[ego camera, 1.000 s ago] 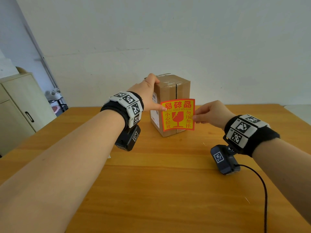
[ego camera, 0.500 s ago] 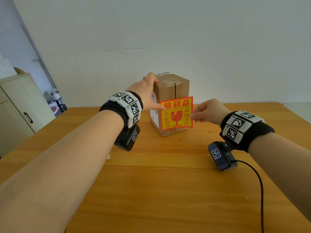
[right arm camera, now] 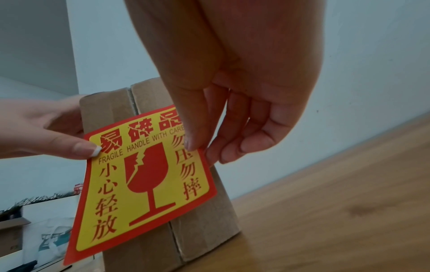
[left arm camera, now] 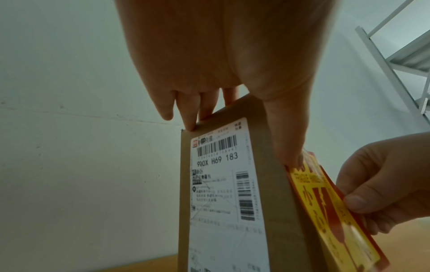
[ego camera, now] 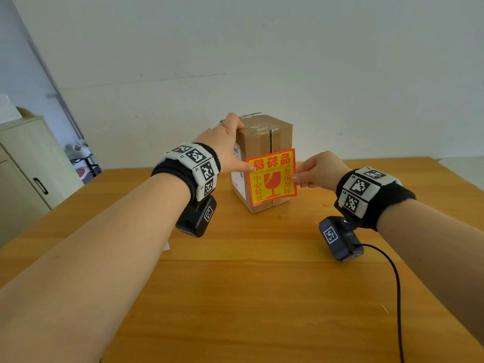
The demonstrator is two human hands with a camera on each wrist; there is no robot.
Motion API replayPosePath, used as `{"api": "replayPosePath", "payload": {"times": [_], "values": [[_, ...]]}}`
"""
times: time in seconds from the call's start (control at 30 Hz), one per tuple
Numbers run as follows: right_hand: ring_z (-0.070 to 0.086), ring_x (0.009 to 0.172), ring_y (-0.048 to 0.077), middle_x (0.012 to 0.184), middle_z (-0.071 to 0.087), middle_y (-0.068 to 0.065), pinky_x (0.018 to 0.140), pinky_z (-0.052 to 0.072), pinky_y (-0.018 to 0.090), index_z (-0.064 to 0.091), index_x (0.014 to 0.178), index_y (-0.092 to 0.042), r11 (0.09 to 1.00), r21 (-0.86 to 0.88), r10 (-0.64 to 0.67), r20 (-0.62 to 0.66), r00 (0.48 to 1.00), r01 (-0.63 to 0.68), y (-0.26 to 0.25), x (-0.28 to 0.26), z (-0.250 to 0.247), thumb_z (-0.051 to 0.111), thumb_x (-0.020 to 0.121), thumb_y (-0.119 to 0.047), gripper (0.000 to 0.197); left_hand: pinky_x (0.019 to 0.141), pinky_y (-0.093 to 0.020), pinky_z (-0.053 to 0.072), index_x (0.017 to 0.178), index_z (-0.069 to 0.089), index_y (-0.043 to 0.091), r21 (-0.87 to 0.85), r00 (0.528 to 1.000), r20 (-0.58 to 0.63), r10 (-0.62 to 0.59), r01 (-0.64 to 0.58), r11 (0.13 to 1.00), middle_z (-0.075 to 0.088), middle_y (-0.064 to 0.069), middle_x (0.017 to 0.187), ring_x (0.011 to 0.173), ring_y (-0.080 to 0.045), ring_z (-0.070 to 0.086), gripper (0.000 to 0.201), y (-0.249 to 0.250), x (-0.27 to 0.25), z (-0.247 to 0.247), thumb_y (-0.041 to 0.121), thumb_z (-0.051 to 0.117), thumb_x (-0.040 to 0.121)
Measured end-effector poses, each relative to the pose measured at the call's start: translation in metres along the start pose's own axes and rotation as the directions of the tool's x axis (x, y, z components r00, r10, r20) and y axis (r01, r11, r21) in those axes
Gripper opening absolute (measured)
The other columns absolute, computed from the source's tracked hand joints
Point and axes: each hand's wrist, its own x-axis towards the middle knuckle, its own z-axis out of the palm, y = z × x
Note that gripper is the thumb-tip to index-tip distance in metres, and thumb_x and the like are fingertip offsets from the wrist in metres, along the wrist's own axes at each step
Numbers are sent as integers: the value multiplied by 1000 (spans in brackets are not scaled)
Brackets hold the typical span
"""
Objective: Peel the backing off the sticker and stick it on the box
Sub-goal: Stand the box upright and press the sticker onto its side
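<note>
From the head view, a tall brown cardboard box stands upright on the wooden desk. The left hand wraps its fingers over the box's top left edge while its thumb presses the upper left corner of the square red and yellow fragile sticker against the box's front face. The right hand pinches the sticker's right edge. A pale cabinet stands to the left of the desk. In the left wrist view, the fingers lie over the box top, above a white shipping label on the side face, and the sticker's far edge stands off the cardboard. In the right wrist view, the right thumb and fingers grip the sticker, whose lower part hangs free of the box.
</note>
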Motion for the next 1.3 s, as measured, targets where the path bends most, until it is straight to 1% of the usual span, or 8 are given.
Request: {"api": "replayPosePath", "payload": {"times": [0.13,0.37,0.47,0.6,0.87,1.03,1.23,1.3], "values": [[61,80,14,87,69,8,88,54,34,72,100,-6,1000,-8,7,-4,1000,-7,-1,2,1,67,83,-20,22,90,-38,52,131,30,14,-2,1000,2,-3,3,1000,50,-6,131,107,-23,60,91,0,0,0,51,78,62],[62,82,15,100,73,13,88,54,32,71,103,-5,999,-6,35,-2,999,-35,-4,4,4,66,84,-21,25,88,-38,52,131,31,14,-3,1000,0,-8,8,1000,51,-6,130,106,-23,60,91,1,0,0,50,78,63],[60,80,13,90,70,8,88,53,32,70,106,-5,999,-11,44,0,999,-44,-5,3,4,65,85,-21,27,88,-37,52,131,30,14,-3,1000,-1,-5,5,1000,50,-6,130,106,-23,60,90,1,0,-1,50,78,63],[55,64,6,71,63,-3,88,53,32,69,107,-5,998,-15,61,6,998,-61,-6,5,6,64,85,-22,28,87,-37,52,131,31,14,-2,1000,-1,-2,2,1000,50,-6,131,105,-23,60,90,1,0,-1,50,78,63],[54,61,4,66,60,-5,85,53,30,71,101,-4,998,-22,56,6,998,-56,-5,7,8,65,85,-25,27,82,-33,50,130,31,14,-4,1000,-7,5,-5,1000,52,-6,127,103,-22,60,89,1,-1,0,49,78,63],[54,62,4,66,59,-7,89,53,33,70,103,-5,997,-59,49,11,999,-49,-7,9,6,62,86,-27,28,84,-34,51,129,32,14,-9,1000,-9,3,-3,1000,52,-6,127,105,-22,59,89,0,0,-1,49,79,63],[51,61,5,65,56,-6,92,50,33,69,106,-4,993,-107,49,17,999,-47,-10,9,7,59,89,-27,31,81,-32,48,130,32,13,-13,1000,-10,5,-6,1000,52,-6,126,104,-22,59,88,1,-1,-1,48,79,64],[51,59,3,65,57,-5,89,51,32,70,104,-3,992,-116,40,2,999,-39,-9,11,7,59,88,-28,32,79,-31,47,130,32,13,-12,1000,-9,7,-8,1000,52,-6,126,103,-22,59,88,1,-1,-1,47,79,64]]}}
